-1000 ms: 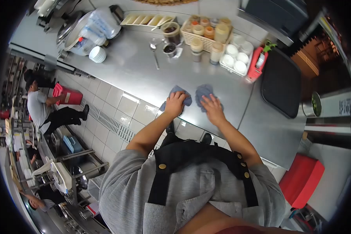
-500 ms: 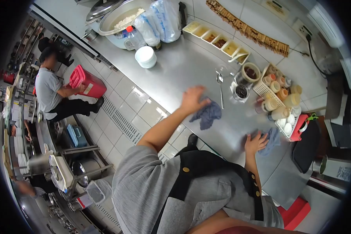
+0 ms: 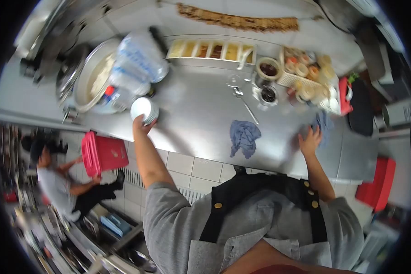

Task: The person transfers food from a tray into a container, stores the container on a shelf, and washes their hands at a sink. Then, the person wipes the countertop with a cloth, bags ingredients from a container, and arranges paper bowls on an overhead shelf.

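My left hand point(image 3: 143, 124) grips a stack of white bowls point(image 3: 144, 108) near the counter's front left edge, thumb over the rim. Flat on the steel counter point(image 3: 192, 100), toward the right, rests my right hand point(image 3: 309, 140) with its fingers spread. Its fingertips are beside or touching a blue-grey cloth point(image 3: 323, 125); I cannot tell which. A second blue-grey cloth point(image 3: 245, 138) lies crumpled at the front edge between my hands. Behind that cloth is a metal spoon point(image 3: 247, 106).
Behind the bowls stand plastic bags point(image 3: 139, 59) and a large basin point(image 3: 84, 84). A condiment tray point(image 3: 210, 51) lines the wall. Dark-filled jars point(image 3: 267, 73) and a bottle basket point(image 3: 301, 68) sit back right. At left, a person point(image 3: 61, 176) carries a red bin point(image 3: 106, 154).
My left hand has left the middle cloth and moved left onto the stack of bowls. My right hand stays by the right cloth. The view has turned.
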Motion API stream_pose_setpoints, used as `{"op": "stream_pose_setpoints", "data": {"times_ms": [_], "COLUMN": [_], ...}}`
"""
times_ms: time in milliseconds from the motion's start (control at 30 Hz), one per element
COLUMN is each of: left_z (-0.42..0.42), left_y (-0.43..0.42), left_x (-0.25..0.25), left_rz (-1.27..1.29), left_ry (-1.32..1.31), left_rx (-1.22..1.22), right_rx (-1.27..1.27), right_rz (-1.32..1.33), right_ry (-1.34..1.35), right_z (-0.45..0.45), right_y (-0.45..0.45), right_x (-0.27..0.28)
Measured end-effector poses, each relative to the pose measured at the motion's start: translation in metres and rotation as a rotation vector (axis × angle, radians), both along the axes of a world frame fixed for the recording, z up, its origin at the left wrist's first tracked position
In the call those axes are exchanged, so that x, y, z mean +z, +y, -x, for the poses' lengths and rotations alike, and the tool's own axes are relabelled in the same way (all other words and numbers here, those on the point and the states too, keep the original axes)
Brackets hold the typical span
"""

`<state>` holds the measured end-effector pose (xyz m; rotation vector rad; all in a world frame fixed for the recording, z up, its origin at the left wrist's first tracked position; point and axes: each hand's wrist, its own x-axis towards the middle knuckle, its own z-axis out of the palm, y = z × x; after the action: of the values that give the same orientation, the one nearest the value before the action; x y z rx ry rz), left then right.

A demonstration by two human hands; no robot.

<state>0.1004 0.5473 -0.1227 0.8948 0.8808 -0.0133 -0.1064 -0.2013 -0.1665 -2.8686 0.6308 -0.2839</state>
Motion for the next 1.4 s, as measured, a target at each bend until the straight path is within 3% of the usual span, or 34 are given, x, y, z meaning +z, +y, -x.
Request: {"op": "stream_pose_setpoints", "data": {"times_ms": [100,300,433,567,700,800,867,933,967,1033,1067,1200,1267,1333,1400], "left_z": [0.002,0.029,0.039,0.001,-0.055,-0.053,-0.050,-0.057,-0.049,-0.036,-0.038,-0.015,0.015,0.053,0.118], "left_y": [0.004,-0.025,-0.084,-0.109,-0.097,-0.116,-0.137,-0.139,-0.168,-0.213,-0.219,-0.309,-0.349,-0.389,-0.434], "left_x": [-0.005,-0.007,0.003,-0.009,-0.038,-0.014,-0.003,-0.023,-0.009,0.010,-0.003,0.027,0.017,0.016,0.048], "left_rz": [-0.061,0.059,0.038,0.024,0.005,-0.022,0.026,0.043,-0.030,-0.115,-0.094,-0.151,-0.377,-1.120,-1.514], "left_ry": [0.004,-0.050,-0.015,0.023,0.029,-0.100,-0.344,-0.301,-0.226,-0.186,-0.227,-0.047,-0.119,-0.053,-0.050], "left_rx": [-0.054,-0.262,-0.343,-0.244,-0.067,0.027,-0.005,-0.090,0.046,0.056,-0.032,0.002,-0.288,-0.760,-0.962], "right_rx": [0.007,-0.031,0.145,0.229,0.221,0.193,0.129,0.160,0.202,0.125,0.085,-0.045,-0.088,-0.026,0.009], "right_rz": [0.036,-0.096,-0.155,-0.242,-0.226,-0.199,-0.149,-0.086,-0.073,-0.050,-0.045,-0.099,-0.126,-0.091,-0.058], "right_ry": [-0.044,0.017,0.030,0.043,0.004,-0.049,-0.109,-0.194,-0.242,-0.197,-0.174,-0.062,-0.051,-0.073,-0.099], "right_z": [0.006,0.002,-0.012,-0.018,-0.012,0.009,0.034,0.051,0.063,0.086,0.095,0.103,0.099,0.086,0.079], "right_y": [0.003,0.037,0.068,0.075,0.044,0.006,-0.023,-0.060,-0.078,-0.101,-0.108,-0.128,-0.139,-0.154,-0.163], "right_x": [0.005,0.016,0.031,0.047,0.053,0.043,0.028,0.004,-0.010,-0.023,-0.025,-0.012,-0.006,-0.010,-0.014]}}
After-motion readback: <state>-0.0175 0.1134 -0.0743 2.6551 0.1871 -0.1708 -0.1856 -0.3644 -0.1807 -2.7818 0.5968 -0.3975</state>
